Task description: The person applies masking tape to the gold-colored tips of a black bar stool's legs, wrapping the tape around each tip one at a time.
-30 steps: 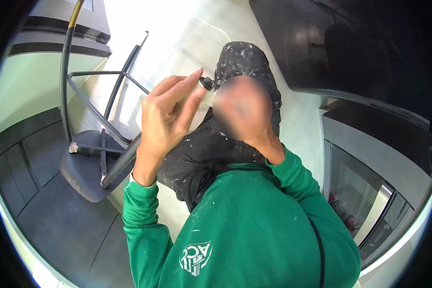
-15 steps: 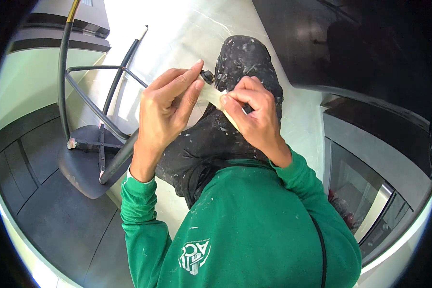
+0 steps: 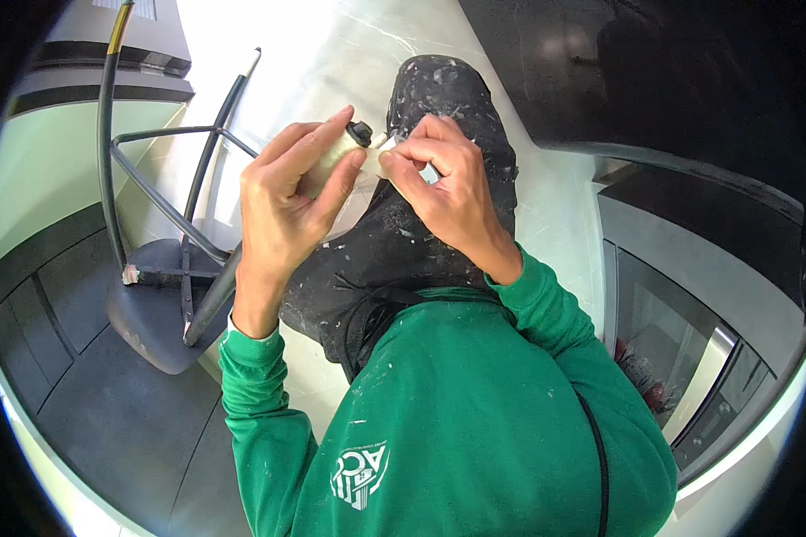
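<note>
My left hand (image 3: 291, 183) is closed, thumb and fingers pinching a small black piece (image 3: 359, 133) together with a cream-coloured, tape-like material (image 3: 331, 162). Close beside it, my right hand (image 3: 443, 174) pinches a pale strip (image 3: 389, 144) that reaches across from the left hand. A small whitish-blue bit (image 3: 430, 174) shows between the right hand's fingers; I cannot make out its kind. Both hands are held above my paint-spotted black trousers (image 3: 448, 98).
To the left, an upturned black stool (image 3: 157, 336) rests on a dark panelled surface (image 3: 98, 421), its legs (image 3: 208, 161) pointing up and away. A dark glossy surface (image 3: 618, 80) lies far right. Nearer on the right stands an oven-like unit with a silver handle (image 3: 703, 385).
Both hands have moved slightly left and up in the picture, along with a small view shift. The left hand has tilted the black piece, and more of the cream material shows.
</note>
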Action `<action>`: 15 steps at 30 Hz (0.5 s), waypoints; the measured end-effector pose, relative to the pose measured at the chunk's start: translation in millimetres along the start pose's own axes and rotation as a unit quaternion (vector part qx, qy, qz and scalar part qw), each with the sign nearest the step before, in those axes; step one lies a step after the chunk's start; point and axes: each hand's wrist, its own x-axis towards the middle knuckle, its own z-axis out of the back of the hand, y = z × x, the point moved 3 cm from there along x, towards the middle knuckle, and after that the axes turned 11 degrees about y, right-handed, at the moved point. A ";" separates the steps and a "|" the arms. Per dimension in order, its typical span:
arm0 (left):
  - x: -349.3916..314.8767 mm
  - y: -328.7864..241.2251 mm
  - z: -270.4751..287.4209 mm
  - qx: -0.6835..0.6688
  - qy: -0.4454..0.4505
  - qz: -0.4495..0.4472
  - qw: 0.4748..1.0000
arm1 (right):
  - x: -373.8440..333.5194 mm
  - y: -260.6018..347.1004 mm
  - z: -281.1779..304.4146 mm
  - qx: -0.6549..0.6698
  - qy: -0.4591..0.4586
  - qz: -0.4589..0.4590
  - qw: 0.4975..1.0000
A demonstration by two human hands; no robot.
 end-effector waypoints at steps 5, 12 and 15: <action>-0.8 -2.1 -1.3 0.039 -0.015 -0.021 0.999 | 2.5 -2.0 -2.5 -0.014 -0.018 0.021 1.000; -1.7 -6.1 -15.0 0.201 -0.062 -0.059 0.976 | 0.5 -6.2 -4.6 0.010 -0.006 0.025 1.000; 0.5 -8.9 -14.5 0.219 -0.054 -0.054 0.973 | 1.5 -7.5 -2.5 -0.010 0.010 0.054 0.998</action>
